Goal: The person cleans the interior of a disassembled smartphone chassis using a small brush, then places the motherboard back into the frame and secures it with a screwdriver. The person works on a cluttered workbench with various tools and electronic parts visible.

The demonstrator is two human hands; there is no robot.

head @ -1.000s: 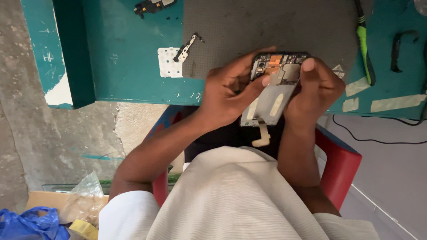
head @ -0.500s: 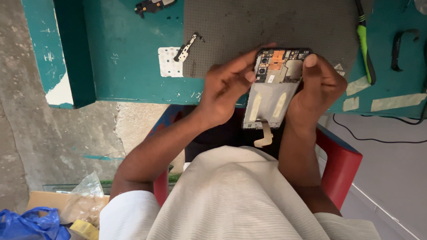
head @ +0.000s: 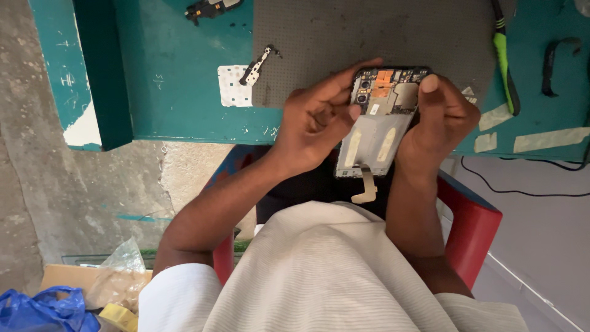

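Teal paint covers the bench (head: 184,92), which carries a grey perforated mat (head: 344,43) along its near edge, and the person sits close against it on a red chair (head: 470,227) over a bare concrete floor (head: 80,190). Both hands hold an opened phone (head: 378,126) just above the mat's front edge, back cover off, so the circuit board, camera modules and an orange patch show at the top and a silver plate with two pale strips fills the lower part. The left hand (head: 313,120) curls around the phone's left edge, thumb tip pressed on the board near the cameras, index finger stretched over the top corner. The right hand (head: 439,120) clamps the right edge, thumb laid on the upper board. A tan flex strip (head: 367,190) hangs loose from the phone's lower end. Such a phone looks light and stiff, but its bare board and dangling flex seem fragile, so holding it by the frame edges, as both hands do, seems safest. On the bench lie a small metal bracket (head: 255,66) on a white pad (head: 233,86), a dark part (head: 209,8) farther back, a green-handled tool (head: 505,61) and a black curved strap (head: 553,61). Plastic bags (head: 43,307) sit on the floor.
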